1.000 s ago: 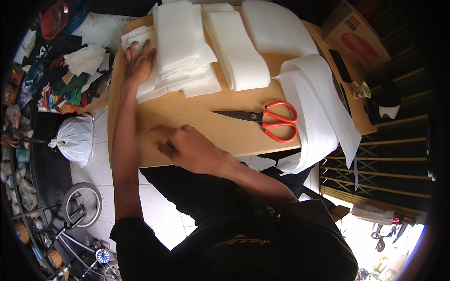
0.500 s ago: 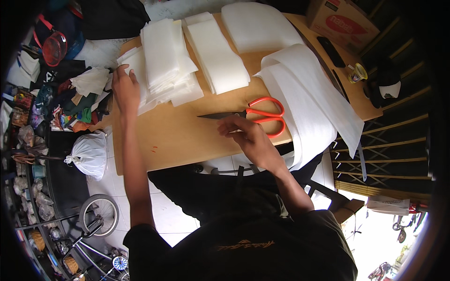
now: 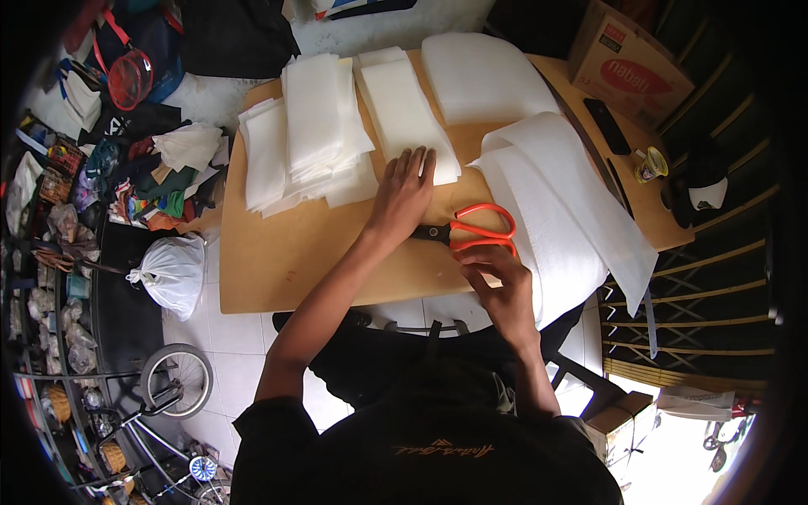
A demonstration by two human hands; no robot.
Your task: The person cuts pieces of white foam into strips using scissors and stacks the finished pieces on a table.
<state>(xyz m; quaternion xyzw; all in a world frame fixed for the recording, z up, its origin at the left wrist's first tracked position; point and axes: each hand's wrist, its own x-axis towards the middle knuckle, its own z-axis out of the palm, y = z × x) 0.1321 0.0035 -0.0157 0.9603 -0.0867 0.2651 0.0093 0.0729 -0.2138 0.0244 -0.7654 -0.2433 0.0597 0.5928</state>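
Note:
My left hand (image 3: pixel 404 198) lies with fingers stretched out over the near end of the middle stack of white foam strips (image 3: pixel 404 109). Just right of it, a pair of scissors with orange handles (image 3: pixel 486 220) rests on the table, its blades mostly hidden beneath my left hand. My right hand (image 3: pixel 505 293) is at the lower handle loop, fingers loosely bent and apart from the thumb, with nothing seen in them. A thicker, uneven pile of white strips (image 3: pixel 320 118) lies to the left. On the right a long white foam sheet (image 3: pixel 555 202) drapes over the table edge.
Folded white foam (image 3: pixel 480 80) lies at the far side of the brown table (image 3: pixel 328 273). A carton (image 3: pixel 631 67), a black phone-like object (image 3: pixel 608 126) and a small cup (image 3: pixel 651 165) stand at right. A tied white bag (image 3: pixel 172 273) and a bicycle (image 3: pixel 177 383) are at left.
My left hand has moved right from the leftmost strips to the middle stack. My right hand has shifted right, from beside the scissor blades to the handles. The view has shifted slightly.

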